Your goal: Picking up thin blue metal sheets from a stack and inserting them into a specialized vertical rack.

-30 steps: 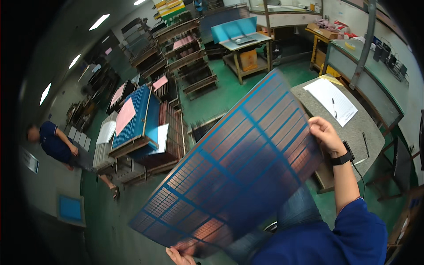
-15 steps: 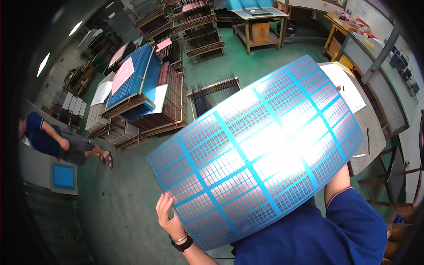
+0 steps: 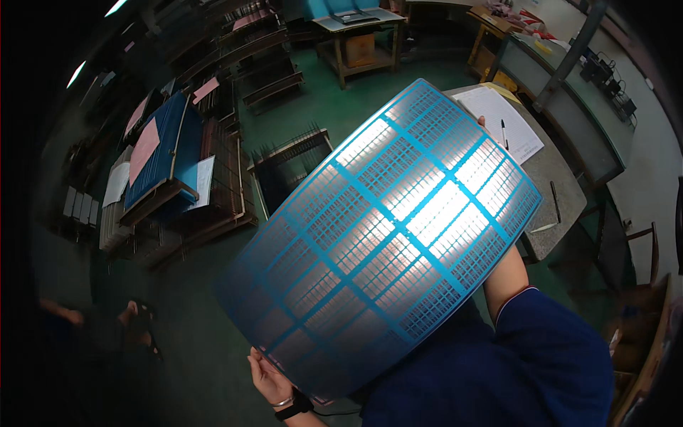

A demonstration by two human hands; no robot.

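Green workshop floor (image 3: 213,320), racks of stacked panels (image 3: 171,164) far left of big sheet. Large thin blue-gridded flexible panel sheet (image 3: 384,235) held up in mid-air, tilted, glare on upper half. Left hand (image 3: 270,381) clasps sheet's lower edge, fingers closed on it. Right hand hidden behind sheet; only bare forearm (image 3: 505,274) shows, grip cannot tell. Grey speckled worktable (image 3: 551,178) behind sheet's upper right, white paper (image 3: 509,124) and pen (image 3: 504,134) on it.

Your view: brown box (image 3: 360,50) under the far table. White sheet (image 3: 506,124) lies on the grey bench. Pink sheet (image 3: 144,149) tops the blue stack.
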